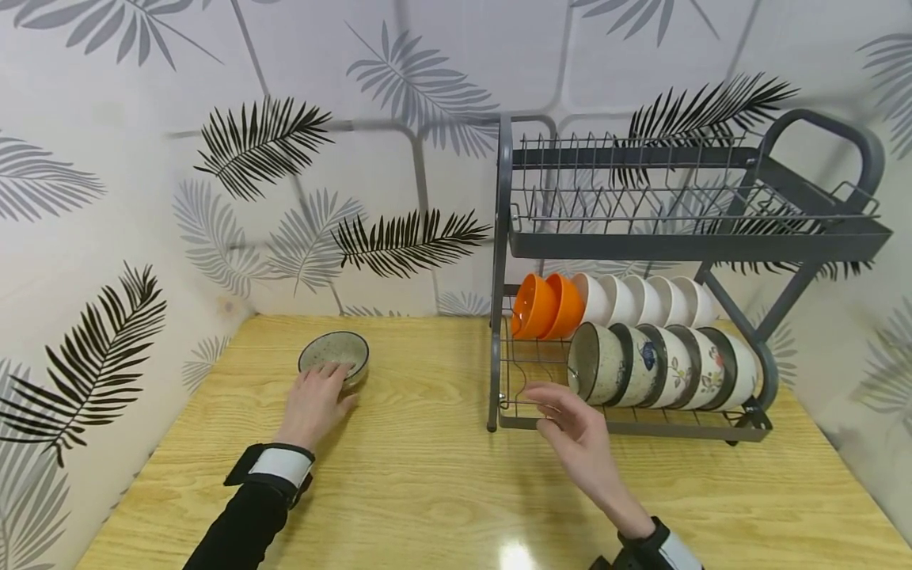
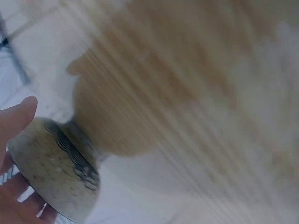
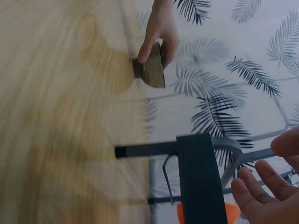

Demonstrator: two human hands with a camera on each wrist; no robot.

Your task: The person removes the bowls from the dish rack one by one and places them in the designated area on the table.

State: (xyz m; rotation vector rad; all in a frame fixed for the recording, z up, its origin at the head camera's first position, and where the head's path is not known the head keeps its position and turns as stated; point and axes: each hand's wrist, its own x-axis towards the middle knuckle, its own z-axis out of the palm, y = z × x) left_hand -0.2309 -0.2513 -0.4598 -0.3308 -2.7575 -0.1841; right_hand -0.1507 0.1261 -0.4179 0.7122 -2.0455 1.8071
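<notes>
A small speckled bowl (image 1: pixel 333 346) with a dark rim stands upright on the left part of the table. My left hand (image 1: pixel 317 404) reaches over its near side, fingers across the rim and thumb outside the wall. Seen from the left wrist, the bowl's outer wall (image 2: pixel 56 172) bears a dark wavy band, and the thumb (image 2: pixel 21 114) lies just off its side. My right hand (image 1: pixel 580 443) hovers before the dish rack (image 1: pixel 493 356), fingers loosely bent and nothing in them. The nearest dish is a speckled bowl (image 1: pixel 606 368) on the rack's lower tier.
Several patterned bowls (image 1: pixel 673 368) stand on edge along the lower tier's front. Behind them are two orange bowls (image 1: pixel 537 309) and several white bowls (image 1: pixel 644 302). The upper tier (image 1: pixel 684 245) holds no dishes. A leaf-patterned wall (image 1: pixel 399 71) closes off the back of the wooden table (image 1: pixel 420 475).
</notes>
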